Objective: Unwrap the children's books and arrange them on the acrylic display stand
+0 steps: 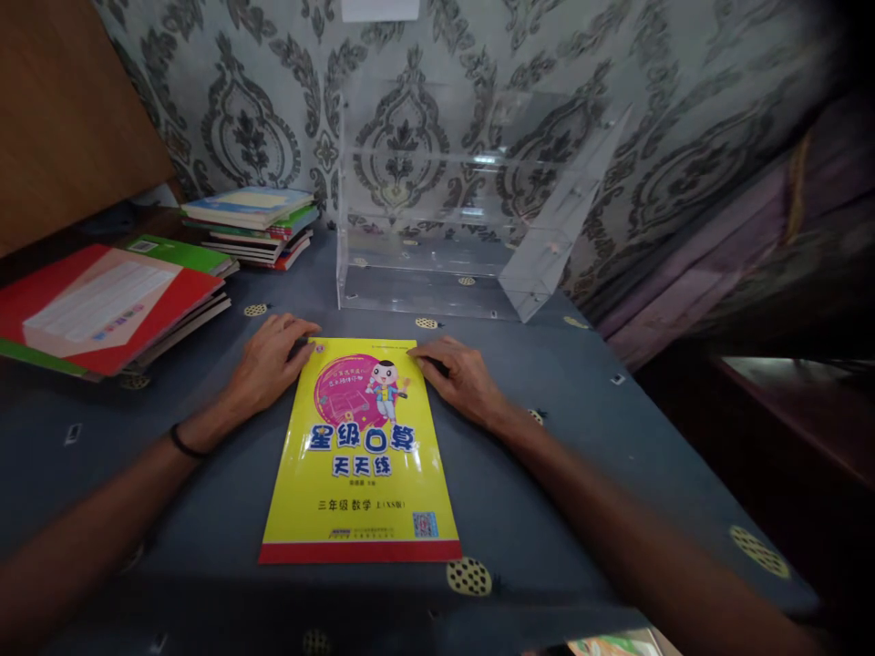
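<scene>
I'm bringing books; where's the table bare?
The table is bare between the right hand, the clear rack and the table's right edge; a narrower strip separates rack and yellow book. Left is crowded: red-topped stack, blue-topped stack.

Two hands [270, 360] [465, 375] (one wristband [183, 444]); one yellow book [362, 497]; two book stacks [250, 219] [116, 310]; one clear rack [547, 251].

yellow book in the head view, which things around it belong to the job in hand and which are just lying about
In the job: yellow book; left hand and right hand, at its top corners

Apparently just lying about: red-topped book stack; farther book stack; clear rack, untouched, though it may belong
</scene>
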A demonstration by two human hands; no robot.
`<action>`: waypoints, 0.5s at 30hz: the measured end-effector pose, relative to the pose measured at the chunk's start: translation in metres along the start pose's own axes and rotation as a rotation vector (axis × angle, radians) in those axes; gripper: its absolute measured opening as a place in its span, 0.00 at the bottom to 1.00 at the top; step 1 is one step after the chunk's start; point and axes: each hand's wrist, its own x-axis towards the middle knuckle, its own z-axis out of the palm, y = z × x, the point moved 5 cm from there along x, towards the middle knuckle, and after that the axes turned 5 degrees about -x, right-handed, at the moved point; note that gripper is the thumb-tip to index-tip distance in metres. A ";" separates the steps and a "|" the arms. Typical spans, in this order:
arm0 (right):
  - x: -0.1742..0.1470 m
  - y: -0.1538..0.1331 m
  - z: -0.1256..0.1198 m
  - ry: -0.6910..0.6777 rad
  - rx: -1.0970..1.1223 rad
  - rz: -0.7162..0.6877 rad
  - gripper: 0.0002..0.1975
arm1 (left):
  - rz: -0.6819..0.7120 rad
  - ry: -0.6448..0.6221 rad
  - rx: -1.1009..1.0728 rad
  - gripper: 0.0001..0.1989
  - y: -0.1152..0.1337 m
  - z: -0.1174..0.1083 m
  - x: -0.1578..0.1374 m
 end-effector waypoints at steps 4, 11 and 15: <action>-0.002 0.000 0.001 -0.002 -0.012 0.004 0.14 | 0.117 -0.074 -0.159 0.14 0.032 0.011 0.018; -0.004 0.001 -0.001 0.022 -0.012 0.046 0.14 | 0.366 -0.178 -0.119 0.13 0.069 0.052 0.031; -0.005 -0.001 -0.005 0.046 0.035 0.089 0.14 | 0.361 -0.191 -0.088 0.13 0.065 0.056 0.029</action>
